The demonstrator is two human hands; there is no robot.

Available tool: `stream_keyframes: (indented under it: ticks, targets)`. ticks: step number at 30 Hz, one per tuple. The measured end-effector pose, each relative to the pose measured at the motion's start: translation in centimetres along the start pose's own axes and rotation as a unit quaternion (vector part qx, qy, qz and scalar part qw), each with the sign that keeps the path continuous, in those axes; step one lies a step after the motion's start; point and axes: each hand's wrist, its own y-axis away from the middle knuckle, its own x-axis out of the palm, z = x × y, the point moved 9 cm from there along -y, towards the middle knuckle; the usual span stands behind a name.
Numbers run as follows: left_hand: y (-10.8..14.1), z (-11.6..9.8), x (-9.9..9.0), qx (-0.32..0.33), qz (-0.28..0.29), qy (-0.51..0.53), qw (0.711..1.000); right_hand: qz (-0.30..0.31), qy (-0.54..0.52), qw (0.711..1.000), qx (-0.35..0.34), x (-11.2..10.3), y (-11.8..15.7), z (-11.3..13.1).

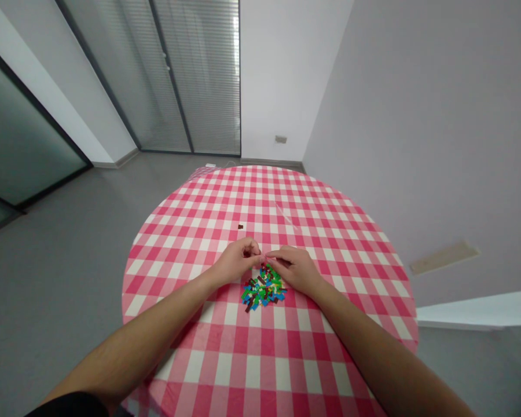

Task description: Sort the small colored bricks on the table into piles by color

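Note:
A pile of small green, blue, brown and yellow pieces point(264, 289) lies on the checked tablecloth in front of me. My left hand point(239, 258) is at the pile's upper left edge, its fingers curled and pinched. Facing it from the right, my right hand point(296, 267) has thumb and index finger pressed close together over the top of the pile. The fingertips of both hands nearly meet; whatever is between them is too small to make out. Farther off, a small dark brown piece point(240, 226) lies by itself above my left hand.
The round table point(260, 365) has a red and white checked cloth. Beyond it stand a glass partition with blinds point(208, 75) and a white wall with a socket point(281, 139). A grey wall point(438, 127) rises on the right.

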Motion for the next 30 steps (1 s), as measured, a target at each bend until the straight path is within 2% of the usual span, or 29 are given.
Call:
stream_keyframes:
  ticks: [5,15,21,30]
  targets:
    - [0.0,0.5,0.0,-0.007,-0.002,0.005,1.000,0.019,-0.005,1.000,0.004,0.3,0.0,0.0]
    - [0.0,0.1,0.2,0.004,0.015,0.016,1.000,0.029,-0.017,0.999,0.035,0.4,-0.1,-0.5]
    - [0.1,-1.5,-0.3,0.037,-0.008,-0.099,0.994,0.003,-0.030,0.999,0.039,0.2,-0.1,-0.8]
    - [0.2,-2.0,-0.9,0.028,-0.050,-0.105,0.993,-0.011,-0.023,0.999,0.046,0.1,0.0,-0.9]
